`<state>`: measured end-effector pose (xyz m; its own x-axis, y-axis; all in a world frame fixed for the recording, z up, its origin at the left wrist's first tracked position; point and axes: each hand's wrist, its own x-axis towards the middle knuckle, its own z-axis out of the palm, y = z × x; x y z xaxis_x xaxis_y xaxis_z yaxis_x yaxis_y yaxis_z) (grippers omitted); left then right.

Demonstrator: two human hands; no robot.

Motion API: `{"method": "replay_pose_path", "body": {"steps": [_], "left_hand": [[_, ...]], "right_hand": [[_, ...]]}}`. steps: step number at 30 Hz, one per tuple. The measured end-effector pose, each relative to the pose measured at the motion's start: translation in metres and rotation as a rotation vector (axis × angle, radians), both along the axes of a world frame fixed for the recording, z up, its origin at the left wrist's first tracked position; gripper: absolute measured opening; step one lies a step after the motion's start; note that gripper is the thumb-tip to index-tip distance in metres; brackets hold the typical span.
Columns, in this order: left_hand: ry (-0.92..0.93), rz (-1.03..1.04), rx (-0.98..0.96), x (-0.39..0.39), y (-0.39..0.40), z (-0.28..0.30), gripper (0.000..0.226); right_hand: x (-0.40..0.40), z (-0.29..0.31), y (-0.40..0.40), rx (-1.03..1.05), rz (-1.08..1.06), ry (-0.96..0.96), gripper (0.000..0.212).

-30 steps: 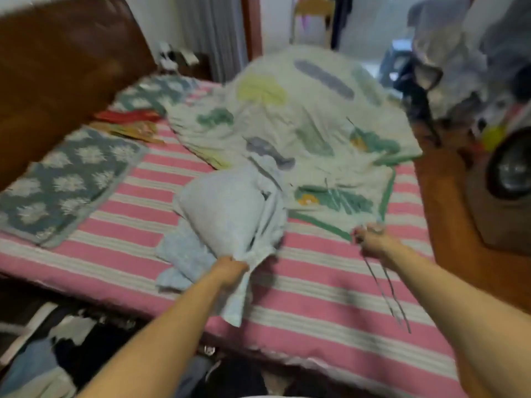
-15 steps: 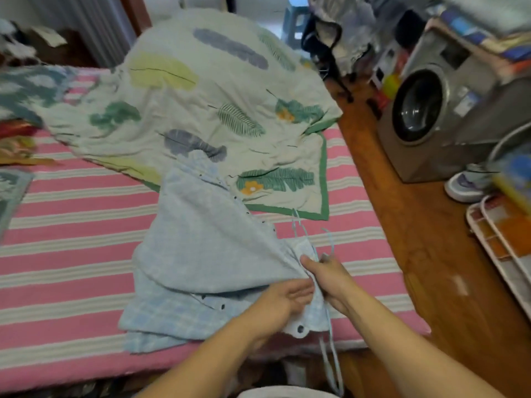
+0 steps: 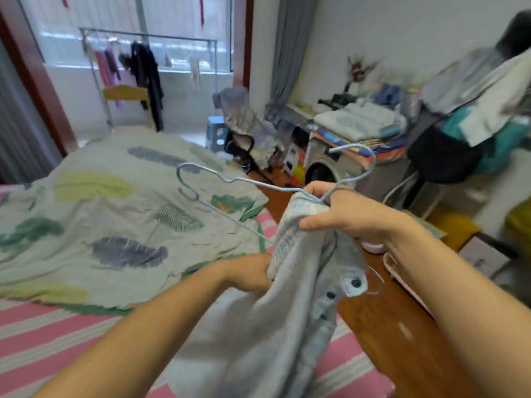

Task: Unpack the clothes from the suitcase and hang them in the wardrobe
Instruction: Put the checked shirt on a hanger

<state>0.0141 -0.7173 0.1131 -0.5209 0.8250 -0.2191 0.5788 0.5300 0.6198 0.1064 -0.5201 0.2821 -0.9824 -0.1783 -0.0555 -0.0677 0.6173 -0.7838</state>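
A person is standing at the near right edge of a bed (image 3: 57, 334) with a pink-striped sheet. The right hand (image 3: 349, 214) is gripping the collar of a pale blue shirt (image 3: 273, 326) together with two light blue wire hangers (image 3: 230, 180), fingers curled round both; the hooks are pointing left and up. The left hand (image 3: 250, 272) is holding the shirt lower down, its fingers hidden behind the cloth. The shirt is hanging from both hands above the bed's near right corner, its dark buttons facing right. A leaf-print quilt (image 3: 115, 225) is lying across the far part of the bed. A washing machine (image 3: 327, 168) is standing at the far right.
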Motion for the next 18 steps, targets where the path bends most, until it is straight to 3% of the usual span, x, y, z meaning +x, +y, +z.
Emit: {"method": "replay_pose_path", "body": {"steps": [3,5,7,10,13,15,18], "left_hand": [[0.142,0.310,0.193,-0.005,-0.007,-0.013,0.022],[0.376,0.486,0.152,-0.016,-0.023,0.000,0.028],[0.593,0.470,0.066,-0.018,-0.035,0.032,0.037],[0.736,0.352,0.054,0.000,-0.039,0.098,0.034],[0.584,0.288,0.157,0.033,-0.039,0.163,0.039],[0.410,0.224,0.220,0.055,-0.041,0.190,0.032],[0.230,0.233,-0.001,0.072,-0.055,0.186,0.030]], "right_hand": [[0.009,-0.002,0.031,0.206,-0.026,-0.030,0.050],[0.013,-0.018,0.052,0.287,-0.025,-0.033,0.059],[0.008,-0.033,0.069,0.307,-0.094,-0.019,0.053],[-0.014,-0.033,0.082,0.255,-0.308,0.096,0.033],[-0.040,-0.008,0.083,0.023,-0.544,0.359,0.023],[-0.049,0.012,0.076,-0.080,-0.516,0.475,0.012],[-0.056,0.020,0.068,0.188,-0.346,0.478,0.009]]}}
